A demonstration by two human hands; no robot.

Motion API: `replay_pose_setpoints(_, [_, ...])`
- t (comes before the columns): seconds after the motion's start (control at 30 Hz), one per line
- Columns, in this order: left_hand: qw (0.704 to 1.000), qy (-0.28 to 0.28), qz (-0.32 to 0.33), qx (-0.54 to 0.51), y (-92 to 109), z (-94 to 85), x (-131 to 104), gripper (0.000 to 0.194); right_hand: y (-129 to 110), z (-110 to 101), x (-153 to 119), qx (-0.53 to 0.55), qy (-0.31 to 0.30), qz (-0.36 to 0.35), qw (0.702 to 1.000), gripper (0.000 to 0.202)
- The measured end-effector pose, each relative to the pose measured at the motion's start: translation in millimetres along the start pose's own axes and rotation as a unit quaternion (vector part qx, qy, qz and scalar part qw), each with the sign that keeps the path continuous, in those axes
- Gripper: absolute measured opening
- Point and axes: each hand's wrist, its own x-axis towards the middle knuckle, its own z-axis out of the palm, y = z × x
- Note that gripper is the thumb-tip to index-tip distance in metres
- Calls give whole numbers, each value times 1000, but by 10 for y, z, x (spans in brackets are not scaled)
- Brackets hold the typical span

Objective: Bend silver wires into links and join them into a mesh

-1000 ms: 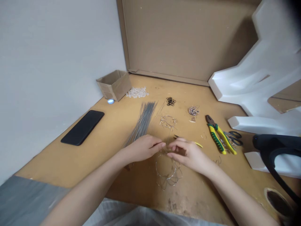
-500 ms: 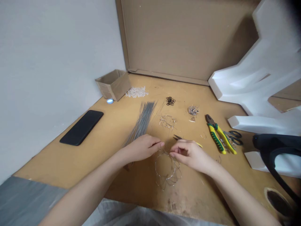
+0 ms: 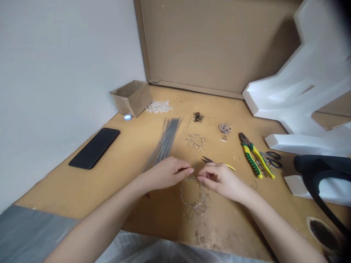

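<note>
A thin wire ring (image 3: 195,207) with several looped petals along its lower side hangs below my fingertips. My left hand (image 3: 175,171) pinches at the ring's top, thumb and index finger closed on thin wire. Just to the right, my right hand (image 3: 221,180) is closed in a pinch on the same top edge of the ring. A fine wire strand rises between the two hands. Behind my left hand lies a bundle of straight grey wires (image 3: 168,140). Fine-nosed pliers (image 3: 207,159) with a yellow handle are partly hidden by my right hand.
Farther back lie another wire ring (image 3: 195,141), black rings (image 3: 198,117), a wire cluster (image 3: 225,128) and clear beads (image 3: 159,106) beside a cardboard box (image 3: 133,100). Green-yellow pliers (image 3: 252,157) and scissors (image 3: 272,159) lie right, near white foam (image 3: 296,144). A black phone (image 3: 94,148) lies left.
The left hand's fingertips have moved slightly right, closer to the right hand at the top of the wire ring. The right hand stays nearly in place.
</note>
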Motion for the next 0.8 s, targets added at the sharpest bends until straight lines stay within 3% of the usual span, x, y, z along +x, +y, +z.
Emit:
replay_pose_setpoints(0.2, [999,27,-35,23,-20,9,4,44,-5,-44,12,-22,18,-6,1000,25])
replay_pose_setpoints(0.8, [988,65,-83,111,-79,41,31,43,79,-125,-5,-52,43,35,997,31])
